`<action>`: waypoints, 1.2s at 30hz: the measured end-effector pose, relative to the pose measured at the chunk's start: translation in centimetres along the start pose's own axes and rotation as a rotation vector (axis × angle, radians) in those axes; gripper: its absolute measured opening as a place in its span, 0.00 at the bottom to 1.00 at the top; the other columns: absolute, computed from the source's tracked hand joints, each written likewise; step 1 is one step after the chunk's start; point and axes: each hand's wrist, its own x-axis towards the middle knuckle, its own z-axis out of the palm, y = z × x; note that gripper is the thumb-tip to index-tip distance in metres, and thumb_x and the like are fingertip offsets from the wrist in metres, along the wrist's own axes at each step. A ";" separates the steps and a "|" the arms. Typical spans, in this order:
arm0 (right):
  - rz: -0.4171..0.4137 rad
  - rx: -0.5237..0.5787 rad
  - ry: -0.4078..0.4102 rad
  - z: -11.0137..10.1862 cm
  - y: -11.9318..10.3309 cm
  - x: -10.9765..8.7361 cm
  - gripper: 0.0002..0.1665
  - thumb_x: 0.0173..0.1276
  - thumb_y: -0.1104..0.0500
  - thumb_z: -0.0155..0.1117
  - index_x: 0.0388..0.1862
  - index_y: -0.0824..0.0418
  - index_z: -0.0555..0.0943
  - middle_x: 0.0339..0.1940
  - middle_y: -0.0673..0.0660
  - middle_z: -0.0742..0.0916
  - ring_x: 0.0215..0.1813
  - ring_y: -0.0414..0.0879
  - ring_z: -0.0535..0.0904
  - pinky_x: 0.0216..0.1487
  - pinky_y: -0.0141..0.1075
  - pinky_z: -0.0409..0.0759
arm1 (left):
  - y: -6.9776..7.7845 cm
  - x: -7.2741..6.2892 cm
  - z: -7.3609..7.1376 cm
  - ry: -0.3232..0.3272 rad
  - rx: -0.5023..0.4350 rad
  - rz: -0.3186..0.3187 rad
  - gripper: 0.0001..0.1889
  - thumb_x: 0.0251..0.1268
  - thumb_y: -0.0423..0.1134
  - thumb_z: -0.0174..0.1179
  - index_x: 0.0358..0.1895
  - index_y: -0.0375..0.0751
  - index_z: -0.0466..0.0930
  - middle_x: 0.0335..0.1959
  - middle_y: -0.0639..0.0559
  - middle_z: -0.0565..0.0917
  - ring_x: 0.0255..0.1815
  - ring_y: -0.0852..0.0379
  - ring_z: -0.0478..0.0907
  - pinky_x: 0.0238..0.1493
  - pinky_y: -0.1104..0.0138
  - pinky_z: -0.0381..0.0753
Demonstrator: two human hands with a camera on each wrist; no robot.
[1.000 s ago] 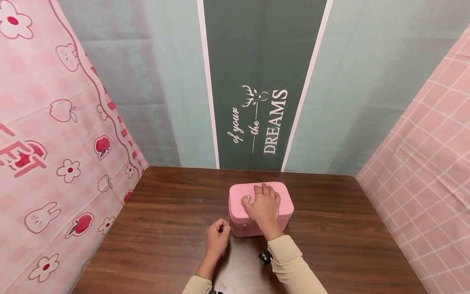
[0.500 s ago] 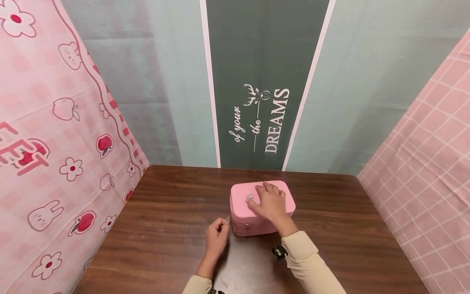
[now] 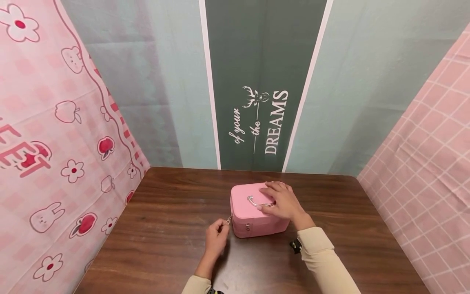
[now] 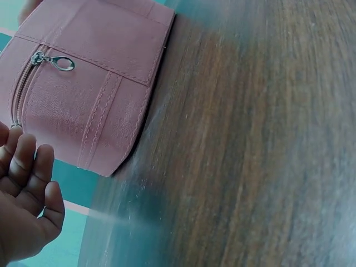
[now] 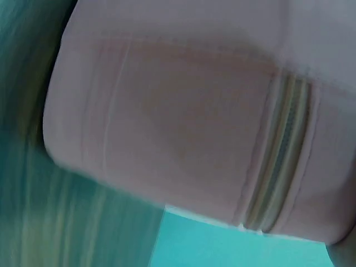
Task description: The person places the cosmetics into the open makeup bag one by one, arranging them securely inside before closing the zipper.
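A pink cosmetic case (image 3: 244,210) with a zipped lid stands on the table. At its left end my left hand (image 3: 216,239) pinches a zipper pull (image 3: 228,221). In the left wrist view those fingers (image 4: 25,158) meet the zipper's edge, and a second silver zipper pull (image 4: 62,62) hangs loose on the front. My right hand (image 3: 284,202) rests over the right part of the lid, fingers spread, thumb by the curved silver handle (image 3: 253,202). The right wrist view holds a blurred stretch of the case's side with its zipper track (image 5: 281,150).
The case stands on a brown wooden table (image 3: 176,200). A grey-green curtain with white lettering (image 3: 277,122) hangs behind it. Pink printed cloth (image 3: 88,179) is on the left, pink checked cloth (image 3: 426,163) on the right.
My right hand has slid rightward across the lid, from beside the handle's left end toward the right end, uncovering the handle. The left hand stays at the left end of the case.
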 end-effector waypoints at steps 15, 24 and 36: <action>0.068 -0.023 0.038 0.2 -0.3 -0.3 0.34 0.50 0.37 0.64 0.53 0.53 0.80 0.58 0.59 0.77 0.61 0.57 0.66 0.57 0.54 0.59 | 0.3 0.0 0.5 -0.026 0.007 -0.005 0.10 0.49 0.27 0.55 0.17 0.45 0.74 0.14 0.63 0.68 0.18 0.66 0.65 0.20 0.71 0.64; 0.197 -0.042 0.068 0.6 -1.7 -0.1 0.35 0.50 0.34 0.63 0.53 0.52 0.79 0.58 0.60 0.76 0.60 0.58 0.65 0.56 0.55 0.59 | 0.6 0.2 0.6 -0.003 -0.015 0.019 0.11 0.49 0.27 0.55 0.15 0.45 0.73 0.13 0.63 0.69 0.17 0.66 0.64 0.19 0.72 0.64; 0.368 -0.098 0.082 1.0 -3.7 -0.4 0.37 0.53 0.31 0.59 0.54 0.53 0.78 0.59 0.61 0.75 0.60 0.60 0.64 0.57 0.56 0.56 | 0.6 -0.2 1.1 -0.003 -0.038 0.015 0.10 0.47 0.26 0.55 0.15 0.44 0.73 0.13 0.63 0.68 0.16 0.66 0.64 0.19 0.72 0.63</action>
